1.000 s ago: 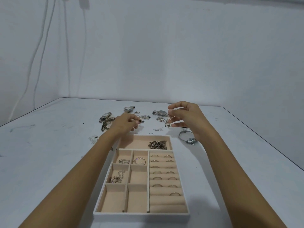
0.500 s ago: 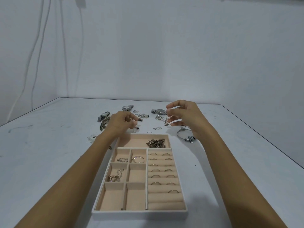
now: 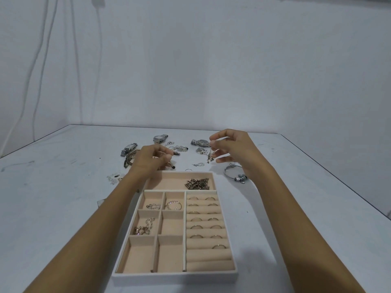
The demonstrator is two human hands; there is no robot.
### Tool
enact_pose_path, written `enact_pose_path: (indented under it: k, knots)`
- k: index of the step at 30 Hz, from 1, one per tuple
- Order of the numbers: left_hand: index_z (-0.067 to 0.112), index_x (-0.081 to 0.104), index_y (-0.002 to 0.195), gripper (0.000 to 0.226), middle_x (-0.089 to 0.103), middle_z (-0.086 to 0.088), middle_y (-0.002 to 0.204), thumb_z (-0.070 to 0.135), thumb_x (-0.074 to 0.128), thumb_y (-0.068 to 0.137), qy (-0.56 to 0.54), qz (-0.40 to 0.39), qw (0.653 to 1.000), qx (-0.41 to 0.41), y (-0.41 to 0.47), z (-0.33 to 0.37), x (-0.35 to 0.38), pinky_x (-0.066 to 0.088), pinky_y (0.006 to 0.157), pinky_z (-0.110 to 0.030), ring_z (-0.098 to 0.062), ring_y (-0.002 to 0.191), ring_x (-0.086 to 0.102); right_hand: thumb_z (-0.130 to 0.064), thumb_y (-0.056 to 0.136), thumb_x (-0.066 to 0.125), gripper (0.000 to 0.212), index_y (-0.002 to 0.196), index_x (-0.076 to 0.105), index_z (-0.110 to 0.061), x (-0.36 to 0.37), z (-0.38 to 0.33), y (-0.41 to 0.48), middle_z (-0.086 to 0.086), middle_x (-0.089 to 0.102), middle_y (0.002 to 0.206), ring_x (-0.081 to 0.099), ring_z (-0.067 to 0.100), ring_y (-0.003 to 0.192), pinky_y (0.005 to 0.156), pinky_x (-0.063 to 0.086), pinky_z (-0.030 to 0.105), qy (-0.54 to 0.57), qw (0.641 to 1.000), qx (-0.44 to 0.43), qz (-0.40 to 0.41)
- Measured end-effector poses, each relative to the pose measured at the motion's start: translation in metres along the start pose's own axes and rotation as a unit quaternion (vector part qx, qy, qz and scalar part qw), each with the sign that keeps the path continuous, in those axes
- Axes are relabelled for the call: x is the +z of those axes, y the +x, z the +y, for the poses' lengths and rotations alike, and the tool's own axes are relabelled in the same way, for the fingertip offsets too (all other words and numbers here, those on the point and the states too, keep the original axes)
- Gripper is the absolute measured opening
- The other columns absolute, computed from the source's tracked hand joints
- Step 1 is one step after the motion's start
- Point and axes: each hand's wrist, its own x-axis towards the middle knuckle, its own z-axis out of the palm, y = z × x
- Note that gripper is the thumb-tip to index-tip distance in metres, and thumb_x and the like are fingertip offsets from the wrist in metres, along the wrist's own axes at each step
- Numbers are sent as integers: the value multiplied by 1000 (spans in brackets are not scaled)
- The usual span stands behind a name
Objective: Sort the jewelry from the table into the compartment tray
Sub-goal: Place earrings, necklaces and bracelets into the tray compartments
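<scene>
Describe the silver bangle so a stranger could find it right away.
Start at the white-rimmed tray. Just past its far right corner, beside the right hand, lies the silver bangle. It's the only big open hoop lying loose, with a chunky charm.

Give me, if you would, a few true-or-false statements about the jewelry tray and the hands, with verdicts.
1. The right hand pinches a small dangling piece. True.
2. Rings sit in the rolls on the right side of the compartment tray. True.
3. The tray's two nearest compartments hold watches. False: both are bare; the watches lie on the table beyond the tray.
4. The silver bangle lies in the tray's wide far compartment. False: it lies on the table right of the tray.
5. The left hand lies flat on the table. False: its fingers curl round a small black-beaded piece.
</scene>
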Motion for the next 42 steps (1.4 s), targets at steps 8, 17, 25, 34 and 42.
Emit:
enact_pose_path:
  k: [8, 17, 25, 34, 42]
  knots:
    - [9, 62, 95, 17, 60, -10, 90, 0, 47, 97, -130, -31, 990, -46, -2, 7, -2, 58, 64, -19, -8, 66, 71, -5, 87, 64, 9, 96, 66, -7, 0, 2, 0, 8, 63, 78, 61, 18, 63, 58, 55, 25, -6, 1000, 0, -2]
    - [6, 59, 102, 13, 70, -4, 69, 0, 50, 95, -269, -27, 958, -92, -4, 8, -9, 56, 60, -14, -6, 58, 68, -5, 88, 63, 9, 97, 66, -6, 1, 2, 0, 6, 62, 76, 61, 16, 59, 57, 55, 24, -18, 1000, 4, -5]
    - [9, 61, 103, 14, 67, -15, 95, 2, 52, 94, -311, -40, 945, -91, -6, 9, -17, 58, 67, -21, -15, 82, 71, -4, 88, 63, 7, 93, 66, -8, 2, 2, -1, 5, 62, 73, 61, 16, 58, 58, 54, 25, -25, 1000, 2, -7]
    - [16, 64, 96, 13, 70, 3, 75, 6, 59, 91, -211, -2, 977, 1, -21, 38, -25, 54, 78, -23, -11, 75, 65, -4, 87, 65, 7, 91, 66, -10, 6, -3, -4, 5, 63, 75, 62, 20, 63, 61, 55, 27, -34, 999, -1, -13]
    - [20, 66, 93, 11, 70, 7, 81, 15, 66, 83, -142, -34, 986, 84, -63, 59, -49, 52, 79, -25, -13, 82, 65, 1, 83, 67, 20, 103, 65, 1, 13, -22, -16, 11, 65, 78, 66, 19, 66, 72, 60, 39, -8, 997, -44, -65]
